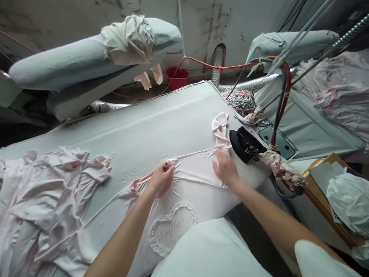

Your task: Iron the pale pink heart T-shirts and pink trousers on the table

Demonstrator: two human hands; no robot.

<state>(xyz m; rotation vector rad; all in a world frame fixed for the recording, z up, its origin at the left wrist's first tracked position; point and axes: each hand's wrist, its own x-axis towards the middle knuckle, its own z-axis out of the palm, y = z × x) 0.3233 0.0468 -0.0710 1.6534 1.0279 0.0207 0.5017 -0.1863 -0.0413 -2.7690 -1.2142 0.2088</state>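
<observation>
So there's a pale pink cotton top with a frilly heart outline on the chest spread flat on the padded grey-white worktop. The left hand is curled tight on the darker pink neckline band, bunching the fabric right under the fingers. The right hand lies mostly flat and open on the shoulder area of the top, fingers spread, though it's blurry so I can't tell if it pinches anything. Just beyond the right hand sits a black steam iron, with the top's short sleeve lying beside it. Well off to the left of the left hand is a crumpled heap of similar pink garments.
</observation>
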